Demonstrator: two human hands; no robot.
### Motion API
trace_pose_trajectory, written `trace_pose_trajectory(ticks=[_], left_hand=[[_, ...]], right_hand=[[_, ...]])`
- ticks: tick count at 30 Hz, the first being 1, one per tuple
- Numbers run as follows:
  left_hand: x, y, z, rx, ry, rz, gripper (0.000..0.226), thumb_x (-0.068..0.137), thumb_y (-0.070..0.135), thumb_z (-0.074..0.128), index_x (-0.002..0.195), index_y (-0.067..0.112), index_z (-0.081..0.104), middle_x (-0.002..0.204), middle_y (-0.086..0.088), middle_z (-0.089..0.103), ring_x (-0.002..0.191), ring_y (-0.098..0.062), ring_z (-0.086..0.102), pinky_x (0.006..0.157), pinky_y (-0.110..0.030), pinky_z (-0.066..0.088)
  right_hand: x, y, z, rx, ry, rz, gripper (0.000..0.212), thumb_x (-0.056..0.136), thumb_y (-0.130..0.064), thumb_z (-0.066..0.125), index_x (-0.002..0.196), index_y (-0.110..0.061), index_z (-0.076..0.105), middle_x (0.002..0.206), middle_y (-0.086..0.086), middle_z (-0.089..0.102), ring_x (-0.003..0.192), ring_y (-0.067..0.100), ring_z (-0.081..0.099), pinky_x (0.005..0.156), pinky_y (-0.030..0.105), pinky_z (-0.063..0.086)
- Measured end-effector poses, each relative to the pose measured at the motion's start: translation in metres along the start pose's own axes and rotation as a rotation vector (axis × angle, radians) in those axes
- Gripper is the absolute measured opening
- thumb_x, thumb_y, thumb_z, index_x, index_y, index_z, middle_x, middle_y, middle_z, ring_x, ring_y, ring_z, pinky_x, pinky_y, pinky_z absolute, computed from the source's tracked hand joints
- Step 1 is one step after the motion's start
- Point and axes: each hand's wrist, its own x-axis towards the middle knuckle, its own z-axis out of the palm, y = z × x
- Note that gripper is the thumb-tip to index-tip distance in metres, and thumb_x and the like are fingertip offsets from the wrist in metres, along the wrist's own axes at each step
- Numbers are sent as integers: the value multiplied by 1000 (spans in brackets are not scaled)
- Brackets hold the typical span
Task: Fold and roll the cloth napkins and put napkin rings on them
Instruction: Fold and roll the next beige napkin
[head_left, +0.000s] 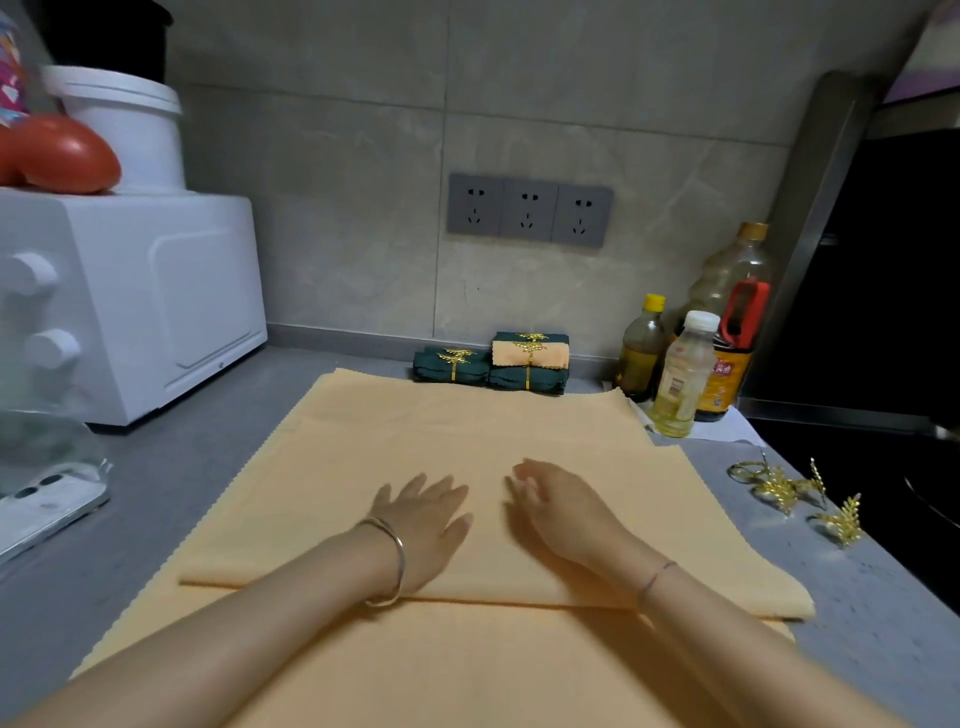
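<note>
A peach cloth napkin (332, 467) lies spread on the grey counter, its near part folded over with a fold edge running across in front of my wrists. My left hand (426, 514) rests flat on the folded layer, fingers straight. My right hand (558, 506) lies beside it on the cloth, fingers loosely bent and holding nothing. At the back stand rolled napkins with gold rings: two dark green ones (452, 366) and a peach one (530, 354) stacked on top. Loose gold leaf napkin rings (784, 488) lie on the counter to the right.
A white toaster oven (156, 301) stands at the left with a red object and a white bucket on it. A phone (47, 506) lies at the left edge. Oil and sauce bottles (680, 374) cluster at the back right. A black stove (883, 312) borders the right side.
</note>
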Motion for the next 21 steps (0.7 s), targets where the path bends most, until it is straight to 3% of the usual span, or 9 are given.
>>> trace_pose_trajectory(ticks=[4, 7, 11, 15, 21], left_hand=[[-2, 7, 14, 55, 18, -90, 54, 101, 38, 9, 151, 24, -6, 158, 10, -14, 145, -18, -13, 117, -49, -6], [-4, 10, 21, 64, 58, -130, 54, 101, 36, 7, 151, 24, -9, 157, 11, -16, 145, -19, -16, 116, -49, -8], [-4, 6, 24, 66, 101, -153, 55, 100, 40, 7, 151, 26, -9, 157, 12, -15, 145, -18, -15, 116, -50, -8], [-6, -4, 23, 60, 102, -193, 58, 98, 49, 7, 150, 30, -10, 157, 13, -16, 145, -19, -16, 115, -51, -9], [-13, -36, 18, 34, 125, -276, 66, 94, 60, 9, 150, 30, -7, 157, 13, -13, 146, -17, -12, 116, -50, -5]], right_hand=[[-9, -22, 33, -131, -75, -33, 38, 101, -20, 29, 134, -11, 46, 145, 7, 41, 136, 22, 33, 110, 35, 25], [-13, -25, 44, -192, -41, -22, 45, 103, -26, 24, 146, -18, 29, 156, 0, 22, 145, 18, 14, 116, 35, 10], [-15, -22, 42, -212, -119, -24, 48, 102, -38, 20, 150, -30, 19, 159, -3, 10, 147, 16, 3, 117, 39, 1], [-23, -4, 32, -260, -150, 0, 52, 99, -51, 19, 149, -39, 15, 160, -7, 5, 147, 16, -1, 118, 42, -1], [-40, 48, 0, -279, -125, 104, 55, 98, -55, 20, 150, -38, 14, 159, -9, 5, 147, 12, 1, 118, 38, 3]])
